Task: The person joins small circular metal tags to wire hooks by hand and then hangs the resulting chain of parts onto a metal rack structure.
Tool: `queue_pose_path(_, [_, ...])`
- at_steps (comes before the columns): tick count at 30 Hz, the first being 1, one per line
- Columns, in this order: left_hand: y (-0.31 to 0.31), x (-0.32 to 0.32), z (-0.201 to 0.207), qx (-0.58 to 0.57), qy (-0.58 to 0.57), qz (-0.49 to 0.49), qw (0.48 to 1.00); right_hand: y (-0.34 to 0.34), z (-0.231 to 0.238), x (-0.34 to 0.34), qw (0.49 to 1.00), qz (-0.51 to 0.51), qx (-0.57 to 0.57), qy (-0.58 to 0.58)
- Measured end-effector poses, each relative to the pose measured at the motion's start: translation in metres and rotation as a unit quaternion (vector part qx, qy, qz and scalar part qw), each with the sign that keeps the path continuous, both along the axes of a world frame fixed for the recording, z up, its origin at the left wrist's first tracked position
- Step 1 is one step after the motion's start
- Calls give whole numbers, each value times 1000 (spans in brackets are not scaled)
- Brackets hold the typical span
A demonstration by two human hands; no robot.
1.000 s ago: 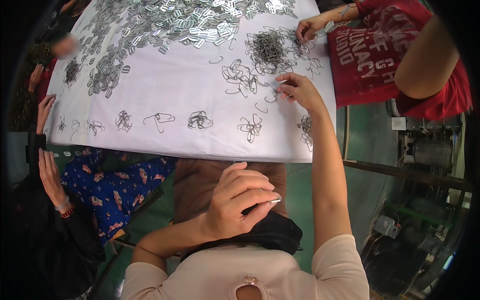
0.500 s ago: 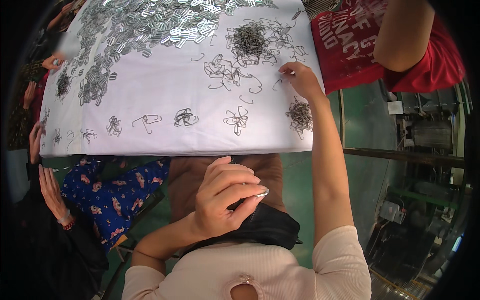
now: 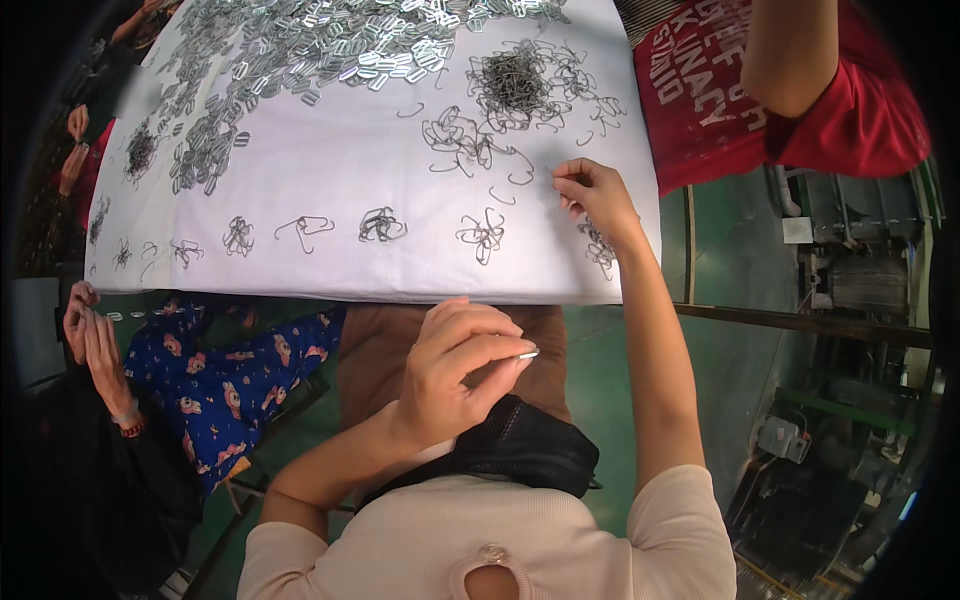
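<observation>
White block capitals run in several rows across the red T-shirt (image 3: 705,130) of the co-worker at the bench's right end. Printed cartoon figures cover the blue trousers (image 3: 230,395) of the person on the left.

Compared with half a second ago, the right hand (image 3: 598,203) sits nearer the close edge of the white-covered bench (image 3: 320,165), and its forearm hides more of the right-hand hook cluster (image 3: 598,252). The single hook that lay just below its fingertips no longer shows on the cloth there. Its thumb and forefinger are drawn close together; whether they grip a wire hook I cannot tell. At the far left, the co-worker's two hands (image 3: 103,360), apart then, now come together beside the bench corner.

The left hand (image 3: 455,370) keeps a small flat silver metal piece (image 3: 528,354) pinched between thumb and fingertips, in front of the person's lap and off the bench.

Bent wire hooks (image 3: 460,140) lie loose and tangled to the left of the right hand, with a dense dark heap of hooks (image 3: 512,82) beyond them. Smaller hook clusters (image 3: 382,226) form a row along the near edge. Flat slotted silver metal sliders (image 3: 370,45) spread thickly over the far side, and a branch of them trails toward the left.
</observation>
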State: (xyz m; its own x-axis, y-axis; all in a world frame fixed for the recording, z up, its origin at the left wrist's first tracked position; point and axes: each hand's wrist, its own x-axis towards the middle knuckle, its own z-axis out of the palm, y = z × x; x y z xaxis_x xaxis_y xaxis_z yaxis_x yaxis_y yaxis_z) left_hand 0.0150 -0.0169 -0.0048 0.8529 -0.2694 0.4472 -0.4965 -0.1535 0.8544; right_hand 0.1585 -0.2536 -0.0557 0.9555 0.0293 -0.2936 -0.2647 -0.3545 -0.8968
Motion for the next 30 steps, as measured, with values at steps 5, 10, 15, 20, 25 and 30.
queue_pose_path(5, [-4, 3, 1, 3, 3, 12, 1000, 20, 38, -45, 992, -72, 107, 12])
queue_pose_path(10, [-3, 3, 4, -22, 67, 17, 997, 33, 63, -89, 979, -101, 179, 2])
queue_pose_path(15, [-1, 5, 6, -30, 70, 21, 997, 52, 94, -138, 973, -92, 211, 11])
queue_pose_path(20, [0, 5, 9, -31, 85, 13, 996, 64, 107, -163, 968, -89, 236, 10])
queue_pose_path(25, [-1, 1, 6, -42, 97, 21, 994, 75, 97, -162, 964, -106, 245, -16])
queue_pose_path(30, [9, 10, 8, -23, 75, -37, 996, 86, 94, -173, 957, -139, 226, -121])
